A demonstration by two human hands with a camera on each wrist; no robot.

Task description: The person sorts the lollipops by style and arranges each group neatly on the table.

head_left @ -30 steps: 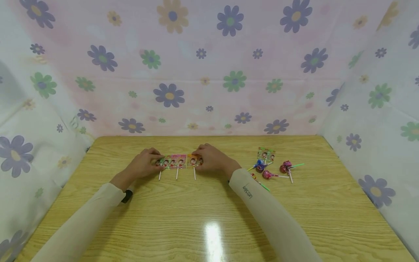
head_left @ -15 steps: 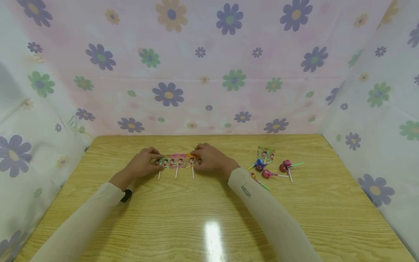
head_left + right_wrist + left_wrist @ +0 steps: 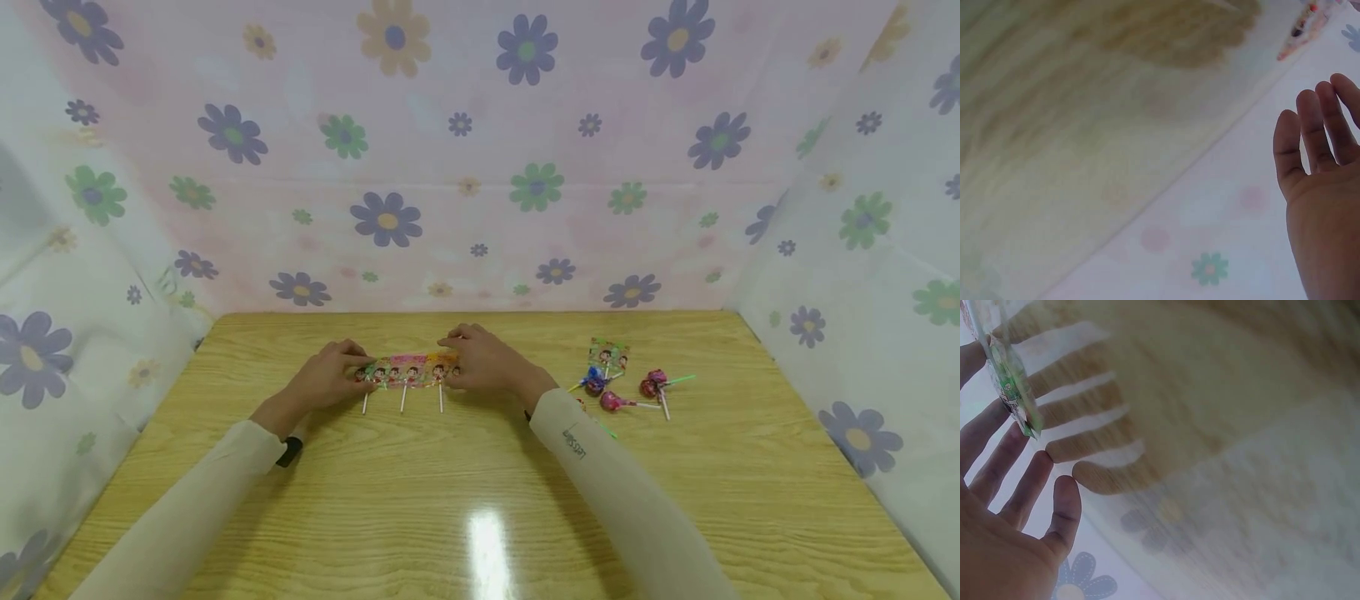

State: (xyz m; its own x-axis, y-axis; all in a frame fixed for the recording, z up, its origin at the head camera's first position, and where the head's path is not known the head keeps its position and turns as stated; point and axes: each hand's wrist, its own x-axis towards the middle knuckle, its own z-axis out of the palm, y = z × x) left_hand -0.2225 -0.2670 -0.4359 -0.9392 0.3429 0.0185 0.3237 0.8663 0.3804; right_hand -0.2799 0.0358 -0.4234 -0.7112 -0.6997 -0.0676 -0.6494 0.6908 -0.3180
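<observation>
Three flat lollipops in clear printed wrappers lie side by side in a row, white sticks toward me. My left hand (image 3: pixel 326 377) holds the green-wrapped lollipop (image 3: pixel 380 372) at the left end, thumb on the near edge and fingers on the far edge. In the middle is the pink-wrapped lollipop (image 3: pixel 408 372). At the right end lies the orange-wrapped lollipop (image 3: pixel 439 372). Close beside it, my right hand (image 3: pixel 491 362) has its fingers loosely extended. The right wrist view shows a wrapper corner (image 3: pixel 1297 34) apart from those visible fingers.
To the right on the wooden table (image 3: pixel 375 508) is a loose group: another flat lollipop (image 3: pixel 609 355), a blue round lollipop (image 3: pixel 595 381), a pink round lollipop (image 3: pixel 612 401) and several others. Flowered cloth (image 3: pixel 480 158) hangs behind and at both sides.
The orange lollipop has slid left against the pink one. My right hand has then loosened from it and shifted slightly right. My left hand stays nearly still.
</observation>
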